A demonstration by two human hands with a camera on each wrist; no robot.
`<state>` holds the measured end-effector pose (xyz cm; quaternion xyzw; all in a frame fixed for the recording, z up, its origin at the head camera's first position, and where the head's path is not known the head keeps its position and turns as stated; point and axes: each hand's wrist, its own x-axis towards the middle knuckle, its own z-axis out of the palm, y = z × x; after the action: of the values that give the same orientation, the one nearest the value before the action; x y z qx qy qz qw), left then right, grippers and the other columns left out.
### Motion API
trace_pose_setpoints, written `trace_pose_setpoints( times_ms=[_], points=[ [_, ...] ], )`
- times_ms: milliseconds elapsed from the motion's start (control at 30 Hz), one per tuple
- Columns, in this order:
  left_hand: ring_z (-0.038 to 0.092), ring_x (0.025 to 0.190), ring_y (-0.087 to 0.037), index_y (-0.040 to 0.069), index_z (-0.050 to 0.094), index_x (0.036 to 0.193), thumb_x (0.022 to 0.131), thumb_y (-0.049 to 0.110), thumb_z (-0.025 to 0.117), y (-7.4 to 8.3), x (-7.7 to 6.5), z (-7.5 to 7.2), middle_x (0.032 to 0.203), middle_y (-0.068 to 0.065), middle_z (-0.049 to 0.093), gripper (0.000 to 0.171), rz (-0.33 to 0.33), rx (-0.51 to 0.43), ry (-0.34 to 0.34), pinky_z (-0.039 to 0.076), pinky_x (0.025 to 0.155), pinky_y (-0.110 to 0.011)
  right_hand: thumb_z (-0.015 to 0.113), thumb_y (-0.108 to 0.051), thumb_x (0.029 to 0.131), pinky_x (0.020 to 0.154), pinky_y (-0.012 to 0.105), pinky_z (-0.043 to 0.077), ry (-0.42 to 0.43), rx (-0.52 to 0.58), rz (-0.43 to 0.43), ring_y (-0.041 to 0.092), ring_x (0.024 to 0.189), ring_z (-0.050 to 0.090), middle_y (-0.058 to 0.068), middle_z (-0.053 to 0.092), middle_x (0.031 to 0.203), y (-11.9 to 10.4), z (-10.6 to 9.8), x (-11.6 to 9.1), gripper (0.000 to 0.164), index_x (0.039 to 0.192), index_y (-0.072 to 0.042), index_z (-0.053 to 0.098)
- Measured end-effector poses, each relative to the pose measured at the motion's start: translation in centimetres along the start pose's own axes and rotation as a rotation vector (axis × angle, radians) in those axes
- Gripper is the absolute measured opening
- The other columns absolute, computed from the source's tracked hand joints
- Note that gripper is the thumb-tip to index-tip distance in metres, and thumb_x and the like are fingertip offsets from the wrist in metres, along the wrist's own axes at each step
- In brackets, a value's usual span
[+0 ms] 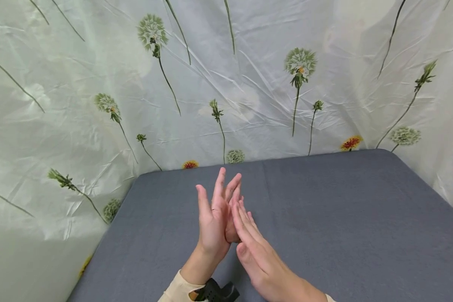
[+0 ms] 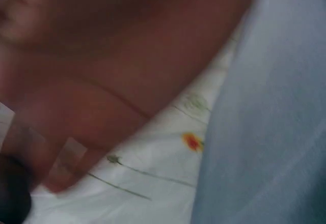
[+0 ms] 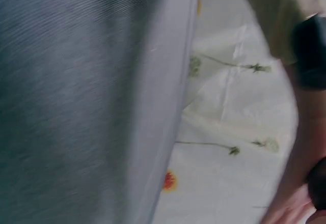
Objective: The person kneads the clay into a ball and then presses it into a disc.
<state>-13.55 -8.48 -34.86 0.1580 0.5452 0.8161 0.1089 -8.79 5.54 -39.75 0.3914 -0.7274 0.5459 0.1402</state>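
Over the near middle of the table in the head view, my left hand (image 1: 213, 226) is raised with its palm turned inward and its fingers and thumb straight and spread. My right hand (image 1: 262, 260) leans against it from the right, straight fingers laid at the left palm. A brownish patch shows low between the palms; whether it is shaded skin or a small thing held there, I cannot tell. Blurred, dark skin (image 2: 102, 91) fills much of the left wrist view. In the right wrist view, part of a hand (image 3: 293, 208) appears at the lower right edge.
A grey cloth-covered table (image 1: 343, 209) spreads under the hands. Behind and beside it hangs a pale, creased curtain (image 1: 249, 84) printed with dandelions. A black device (image 1: 220, 291) is worn at the left wrist, over a cream sleeve (image 1: 179, 289).
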Motion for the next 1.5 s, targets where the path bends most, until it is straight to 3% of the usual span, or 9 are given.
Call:
trace_pose_setpoints(
  times_ms=[233, 467, 533, 567, 700, 933, 967, 1100, 1500],
  points=[
    [0.007, 0.17, -0.027, 0.029, -0.004, 0.174, 0.106, 0.074, -0.002, -2.8, 0.1, 0.7, 0.181, -0.007, 0.016, 0.081, 0.021, 0.121, -0.047, 0.004, 0.136, -0.057, 0.033, -0.003, 0.114, 0.136, 0.028, 0.004, 0.114, -0.101, -0.113, 0.03, 0.169, 0.01, 0.02, 0.021, 0.178, -0.9, -0.6, 1.8, 0.057, 0.169, 0.005, 0.02],
    [-0.012, 0.168, -0.017, 0.031, -0.014, 0.171, 0.114, 0.05, -0.009, -4.3, -0.6, 2.6, 0.179, 0.013, -0.017, 0.061, 0.197, 0.441, -0.207, 0.0, 0.135, -0.031, 0.02, -0.012, 0.118, 0.133, 0.02, 0.013, 0.243, -0.074, 0.003, 0.011, 0.167, 0.018, 0.008, 0.025, 0.179, 0.0, -3.2, 4.3, 0.054, 0.172, -0.006, 0.018],
    [-0.013, 0.167, -0.019, 0.028, -0.014, 0.171, 0.115, 0.045, -0.008, -4.4, -1.0, 2.8, 0.18, 0.008, -0.016, 0.059, 0.205, 0.494, -0.211, -0.001, 0.134, -0.027, 0.016, -0.019, 0.119, 0.118, 0.011, 0.035, 0.245, 0.01, 0.051, 0.002, 0.146, 0.05, 0.008, 0.022, 0.18, 0.5, -3.8, 4.7, 0.055, 0.173, -0.011, 0.014],
    [-0.013, 0.167, -0.02, 0.026, -0.014, 0.171, 0.115, 0.044, -0.008, -4.4, -1.2, 2.8, 0.18, 0.007, -0.016, 0.059, 0.194, 0.513, -0.203, -0.002, 0.134, -0.029, 0.014, -0.023, 0.12, 0.115, 0.009, 0.036, 0.237, 0.062, 0.083, -0.001, 0.145, 0.049, 0.007, 0.02, 0.181, 0.8, -4.0, 4.8, 0.055, 0.174, -0.014, 0.012],
    [-0.012, 0.167, -0.019, 0.031, -0.016, 0.171, 0.114, 0.048, -0.008, -4.1, -1.5, 2.9, 0.18, 0.009, -0.017, 0.059, 0.154, 0.513, -0.152, 0.002, 0.135, -0.036, 0.009, -0.033, 0.12, 0.104, 0.004, 0.037, 0.182, 0.193, 0.204, 0.006, 0.147, 0.044, 0.006, 0.01, 0.182, 1.8, -3.8, 4.5, 0.057, 0.174, -0.017, 0.003],
    [0.007, 0.168, -0.02, 0.04, -0.014, 0.17, 0.106, 0.07, -0.008, -1.8, -0.2, 1.7, 0.182, 0.007, -0.002, 0.071, 0.14, 0.445, -0.034, 0.032, 0.125, -0.037, 0.011, -0.028, 0.12, 0.126, 0.008, 0.013, 0.112, 0.117, 0.23, 0.032, 0.168, 0.014, 0.005, 0.003, 0.182, 2.5, -1.7, 3.6, 0.057, 0.173, -0.01, 0.004],
    [0.008, 0.169, -0.022, 0.04, -0.013, 0.17, 0.105, 0.073, -0.007, -1.4, 0.1, 1.4, 0.182, 0.005, 0.001, 0.073, 0.142, 0.437, -0.01, 0.032, 0.127, -0.043, 0.011, -0.027, 0.12, 0.126, 0.008, 0.0, 0.1, 0.121, 0.221, 0.032, 0.169, -0.002, 0.005, 0.002, 0.182, 2.4, -1.3, 3.5, 0.056, 0.173, -0.01, 0.003],
    [0.009, 0.169, -0.025, 0.042, -0.01, 0.171, 0.102, 0.081, 0.0, -0.3, 1.7, 0.9, 0.181, 0.001, 0.013, 0.08, 0.174, 0.383, 0.063, 0.016, 0.133, -0.063, 0.014, -0.022, 0.12, 0.128, 0.01, -0.004, 0.062, 0.157, 0.19, 0.029, 0.169, -0.006, 0.005, -0.003, 0.183, 1.5, 0.0, 2.9, 0.056, 0.173, -0.013, -0.001],
    [0.003, 0.17, -0.023, 0.037, -0.011, 0.172, 0.105, 0.078, 0.003, -2.8, 3.6, -0.1, 0.183, 0.002, 0.004, 0.08, 0.11, 0.356, -0.018, 0.01, 0.136, -0.06, 0.019, -0.012, 0.118, 0.134, 0.023, -0.004, 0.185, 0.029, 0.021, 0.023, 0.17, 0.0, 0.01, 0.01, 0.182, 0.0, -0.7, 4.1, 0.056, 0.172, -0.005, 0.01]
  ],
)
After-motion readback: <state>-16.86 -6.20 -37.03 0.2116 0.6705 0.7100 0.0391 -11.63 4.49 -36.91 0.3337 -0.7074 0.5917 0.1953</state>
